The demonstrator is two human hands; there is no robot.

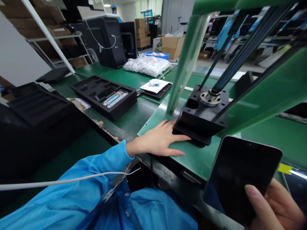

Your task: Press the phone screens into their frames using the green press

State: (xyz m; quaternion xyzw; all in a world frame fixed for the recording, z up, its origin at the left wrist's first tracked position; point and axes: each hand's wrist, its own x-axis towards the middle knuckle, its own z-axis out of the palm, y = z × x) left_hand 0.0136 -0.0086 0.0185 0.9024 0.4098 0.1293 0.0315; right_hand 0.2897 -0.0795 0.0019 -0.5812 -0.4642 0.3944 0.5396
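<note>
My left hand (159,140) lies flat on a green plate (192,156), fingers stretched out and touching the lower edge of a black block fixture (202,116) with a metal shaft in its top. At the lower right, my right hand (273,207) grips a dark phone-like device (242,175) with a blank screen, thumb over its lower edge. A blue sleeve covers my left arm, and a white cable (59,182) crosses it.
A black foam tray (105,95) holding a boxed item sits on the green belt, with more black trays (35,102) to the left. White papers (154,85), a bag of white parts (146,65), a computer tower (105,41), cardboard boxes and green frame bars (189,54) stand beyond.
</note>
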